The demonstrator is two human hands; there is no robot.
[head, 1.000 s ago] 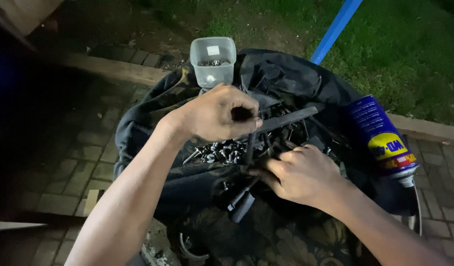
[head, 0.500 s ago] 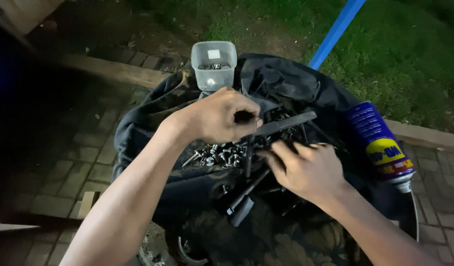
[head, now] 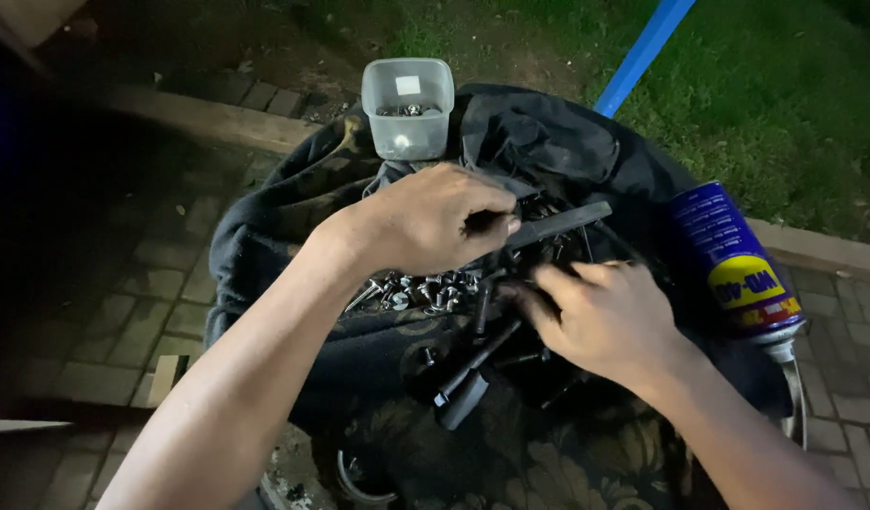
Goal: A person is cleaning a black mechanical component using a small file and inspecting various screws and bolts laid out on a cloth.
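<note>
Black tool handles [head: 473,378] lie nearest you on the dark patterned cloth [head: 510,463], just left of your right hand [head: 600,316]. Your right hand sits palm-down on the heap of dark tools, fingers [head: 557,283] curled into it; can't tell if they've got hold of anything. Loose silver bolts and nuts [head: 416,293] are piled on the cloth just under your left hand [head: 425,222]. Left hand's fingers are closed tight round the end of a flat dark bar [head: 557,225], which sticks out to the right above your right hand. Blue spray can [head: 737,264] lies tilted at the cloth's right edge. Farthest: clear plastic tub [head: 406,109], upright, a few small metal fasteners inside. Blue pole [head: 642,52] beyond, over grass.
</note>
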